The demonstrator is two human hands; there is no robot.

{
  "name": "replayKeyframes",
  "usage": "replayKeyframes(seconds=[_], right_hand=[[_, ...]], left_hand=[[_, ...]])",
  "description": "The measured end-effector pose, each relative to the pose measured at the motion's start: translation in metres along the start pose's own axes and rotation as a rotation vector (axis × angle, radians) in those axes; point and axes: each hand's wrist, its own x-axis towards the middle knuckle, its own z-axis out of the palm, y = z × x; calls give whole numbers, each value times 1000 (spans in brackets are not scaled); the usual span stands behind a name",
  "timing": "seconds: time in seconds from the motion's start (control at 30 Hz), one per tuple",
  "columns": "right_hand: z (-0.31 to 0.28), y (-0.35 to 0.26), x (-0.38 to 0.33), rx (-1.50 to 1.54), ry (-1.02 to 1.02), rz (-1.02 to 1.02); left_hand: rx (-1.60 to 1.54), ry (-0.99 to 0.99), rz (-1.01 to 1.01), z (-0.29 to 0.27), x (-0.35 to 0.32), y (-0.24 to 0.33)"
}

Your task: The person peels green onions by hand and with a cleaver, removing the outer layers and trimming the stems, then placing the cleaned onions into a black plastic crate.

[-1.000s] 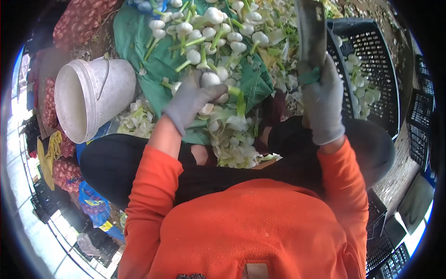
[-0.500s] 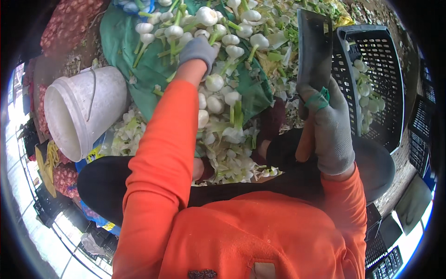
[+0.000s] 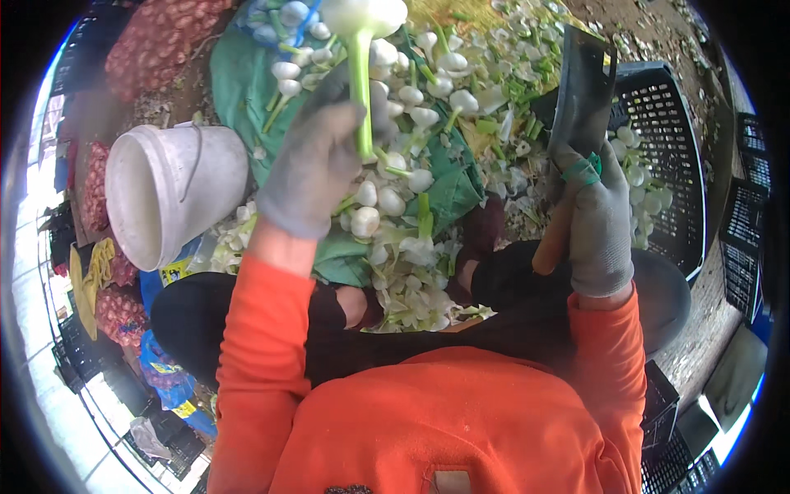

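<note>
My left hand (image 3: 317, 160), in a grey glove, grips the green stalk of a white onion (image 3: 362, 33) and holds it up, bulb at the top. My right hand (image 3: 597, 218), also gloved, holds a cleaver (image 3: 580, 90) by its wooden handle, blade pointing up. Between the hands lies a pile of white onions (image 3: 411, 107) with green stalks on a green cloth (image 3: 243, 82). Cut leaves and trimmings (image 3: 411, 284) lie heaped near my knees.
A white plastic bucket (image 3: 169, 193) lies on its side at the left. A black plastic crate (image 3: 666, 156) with several onions inside stands at the right. Red mesh sacks (image 3: 152, 45) of onions are at the upper left. More black crates (image 3: 749, 214) sit at the far right.
My left hand reached forward into the pile, took an onion by its stalk and lifted it up. My right hand kept the cleaver raised, shifting slightly.
</note>
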Motion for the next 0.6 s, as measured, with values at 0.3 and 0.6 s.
replayKeyframes(seconds=[0.3, 0.6], right_hand=[[7, 25, -8, -95, -121, -210], [33, 40, -30, -774, -227, -886]], left_hand=[[121, 164, -43, 13, -108, -8], [351, 121, -53, -4, -99, -14]])
